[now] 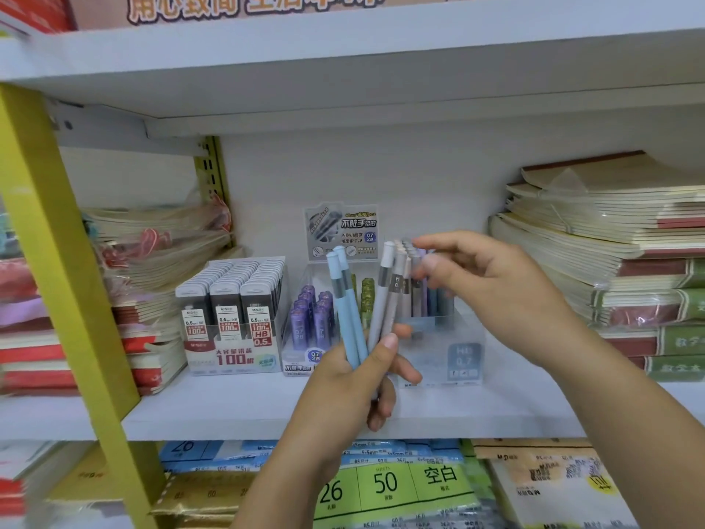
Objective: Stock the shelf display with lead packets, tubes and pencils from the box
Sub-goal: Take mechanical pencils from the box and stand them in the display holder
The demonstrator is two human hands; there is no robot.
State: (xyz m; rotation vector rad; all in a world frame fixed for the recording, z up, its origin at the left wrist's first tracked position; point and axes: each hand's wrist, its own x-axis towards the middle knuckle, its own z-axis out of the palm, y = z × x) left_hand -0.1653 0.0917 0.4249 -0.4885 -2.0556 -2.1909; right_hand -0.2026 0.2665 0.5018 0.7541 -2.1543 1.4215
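We are gripping four pencils point(351, 311) by their lower ends in our left hand point(354, 379), caps up and long axes fanning near vertical, as ready stock in front of the shelf point(229, 414), while our right hand point(484, 284) is pinching the caps of the upright pencils point(423, 299) in the clear display box point(457, 357), apparently seating one.

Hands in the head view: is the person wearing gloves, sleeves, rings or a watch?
No. The left hand and right hand are bare: no gloves, and no ring shows on any visible finger. The left forearm and right forearm are uncovered to the frame edge, with no sleeve, watch or bracelet in view. Visible nails are short and unpainted.
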